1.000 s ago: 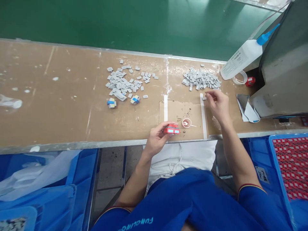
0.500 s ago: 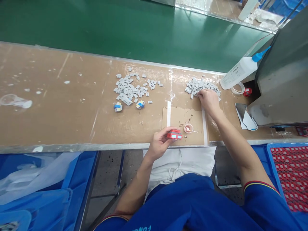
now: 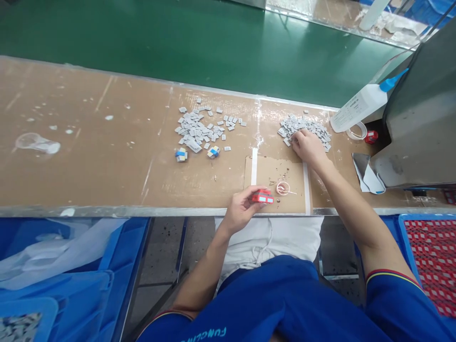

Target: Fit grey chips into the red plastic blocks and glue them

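My left hand grips a small red block with pale blue faces near the bench's front edge. My right hand reaches forward and rests on the near side of a heap of small grey pieces, fingers curled down into it; what they pinch is hidden. A tiny pink cup with a white stick stands on a taped cardboard patch just right of the red block.
Another heap of grey pieces lies to the left, with two blue-and-yellow wrapped bundles before it. A white squeeze bottle with a blue nozzle leans beside a grey machine. A tray of red parts is at the right. Blue bins stand below left.
My right hand moved from above the cardboard patch forward onto the right heap of grey pieces and settled there. My left hand kept hold of the red block.
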`<control>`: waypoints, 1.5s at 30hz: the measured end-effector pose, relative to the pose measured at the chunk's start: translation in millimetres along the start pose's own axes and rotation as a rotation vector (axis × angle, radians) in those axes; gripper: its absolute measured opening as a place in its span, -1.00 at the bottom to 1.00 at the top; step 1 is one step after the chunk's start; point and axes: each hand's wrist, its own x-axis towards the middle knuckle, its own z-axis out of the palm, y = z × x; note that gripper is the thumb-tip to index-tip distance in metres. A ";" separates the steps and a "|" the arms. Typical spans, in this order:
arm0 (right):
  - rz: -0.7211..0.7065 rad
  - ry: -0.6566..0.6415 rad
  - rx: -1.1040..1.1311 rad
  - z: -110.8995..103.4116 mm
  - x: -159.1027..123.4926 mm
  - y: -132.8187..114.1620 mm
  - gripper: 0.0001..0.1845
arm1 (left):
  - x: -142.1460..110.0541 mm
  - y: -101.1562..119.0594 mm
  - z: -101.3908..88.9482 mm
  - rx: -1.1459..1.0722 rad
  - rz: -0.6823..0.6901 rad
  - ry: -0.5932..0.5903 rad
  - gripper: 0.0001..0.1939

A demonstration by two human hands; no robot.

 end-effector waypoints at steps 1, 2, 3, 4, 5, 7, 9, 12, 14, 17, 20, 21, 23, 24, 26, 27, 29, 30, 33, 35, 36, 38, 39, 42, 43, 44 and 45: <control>0.002 0.005 -0.004 -0.3 -2.4 1.0 -0.68 | -0.1 -0.3 0.1 0.000 0.002 0.001 -0.60; 0.000 0.004 -0.002 -1.1 -5.5 2.1 -0.68 | -0.1 -0.4 0.2 0.002 0.005 0.002 -0.60; -0.004 -0.001 0.008 -2.3 -9.0 3.4 -0.68 | 0.0 -0.5 0.2 0.005 0.011 0.004 -0.60; -0.005 -0.006 0.032 -4.0 -12.7 4.6 -0.69 | 0.1 -0.5 0.2 0.007 0.015 0.006 -0.60; 0.000 -0.007 0.073 -6.2 -16.6 5.7 -0.71 | 0.1 -0.3 0.1 0.007 0.017 0.005 -0.60; 0.038 0.010 0.233 -12.3 -25.1 7.1 -0.77 | 0.3 0.3 -0.2 -0.004 0.018 0.003 -0.61; 0.126 0.045 0.511 -20.8 -35.4 6.4 -0.84 | 0.6 1.3 -0.6 -0.023 0.018 0.000 -0.62; 0.285 0.066 0.987 -36.2 -55.7 -0.6 -0.82 | 1.1 2.8 -0.8 -0.043 0.013 -0.011 -0.62; 0.359 0.057 1.244 -45.7 -71.3 -9.5 -0.68 | 1.3 3.6 -0.7 -0.052 0.003 -0.008 -0.60; 0.407 0.030 1.494 -54.8 -94.4 -24.8 -0.56 | 1.1 4.2 -0.4 -0.065 -0.006 -0.001 -0.60; 0.431 0.060 1.566 -57.0 -116.9 -35.0 -0.58 | 0.5 4.4 -0.4 -0.075 -0.002 -0.015 -0.60; 0.448 0.097 1.542 -56.2 -124.7 -36.2 -0.62 | 0.4 4.4 -0.5 -0.074 0.009 -0.027 -0.61; 0.498 0.186 1.412 -51.7 -140.8 -35.9 -0.67 | 0.2 4.3 -0.8 -0.062 0.050 -0.057 -0.62; 0.522 0.225 1.321 -47.8 -148.6 -34.8 -0.69 | 0.3 4.3 -0.9 -0.055 0.069 -0.071 -0.62; 0.538 0.254 1.148 -36.8 -162.6 -32.3 -0.73 | 0.4 4.2 -1.0 -0.055 0.093 -0.091 -0.62; 0.526 0.245 1.080 -30.4 -168.2 -31.4 -0.75 | 0.5 4.0 -1.0 -0.065 0.096 -0.098 -0.62; 0.471 0.225 0.965 -18.1 -176.0 -30.3 -0.77 | 0.5 3.5 -0.9 -0.094 0.098 -0.110 -0.61; 0.442 0.227 0.900 -13.2 -178.2 -30.0 -0.77 | 0.3 3.1 -0.8 -0.105 0.102 -0.115 -0.61; 0.365 0.262 0.701 -8.5 -180.1 -28.1 -0.79 | -1.0 1.8 -0.9 -0.120 0.105 -0.125 -0.62; 0.315 0.235 0.622 -13.7 -180.3 -26.7 -0.82 | -2.1 1.3 -1.3 -0.126 0.099 -0.139 -0.61; 0.294 0.212 0.605 -18.2 -180.7 -26.7 -0.83 | -2.5 1.2 -1.5 -0.128 0.100 -0.147 -0.61; 0.282 0.190 0.635 -29.7 -183.0 -30.9 -0.85 | -2.7 1.5 -1.9 -0.130 0.115 -0.173 -0.59; 0.287 0.191 0.674 -36.2 -184.6 -35.9 -0.87 | -2.6 1.8 -2.2 -0.132 0.123 -0.192 -0.59; 0.279 0.192 0.812 -54.9 -188.3 -63.2 -0.91 | -1.7 2.6 -3.2 -0.145 0.134 -0.242 -0.59; 0.253 0.176 0.860 -59.8 -188.1 -75.2 -0.93 | -1.6 2.5 -3.7 -0.146 0.130 -0.247 -0.58; 0.216 0.157 0.913 -63.6 -186.8 -87.6 -0.94 | -1.7 2.3 -4.3 -0.145 0.123 -0.247 -0.56; 0.174 0.141 0.975 -66.2 -184.4 -99.4 -0.95 | -2.1 2.0 -4.9 -0.143 0.110 -0.242 -0.54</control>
